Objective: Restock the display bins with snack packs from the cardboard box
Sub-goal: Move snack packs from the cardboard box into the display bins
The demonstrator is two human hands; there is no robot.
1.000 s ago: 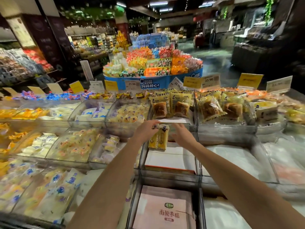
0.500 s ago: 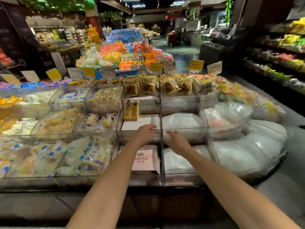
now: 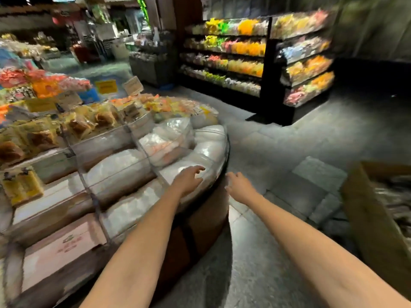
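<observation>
Yellow snack packs (image 3: 22, 187) at left edge; white bags (image 3: 120, 165) in ctr; pink carton (image 3: 64, 247) lower left; brown cardboard box (image 3: 373, 218) at right.

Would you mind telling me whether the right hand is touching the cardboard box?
Apart: the head view shows floor between the right hand and the cardboard box.

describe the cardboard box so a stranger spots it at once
From the round display stand of clear bins on the left, look right across the tiled floor. The cardboard box sits at the picture's right edge, the only plain brown, open-topped thing there.
</observation>
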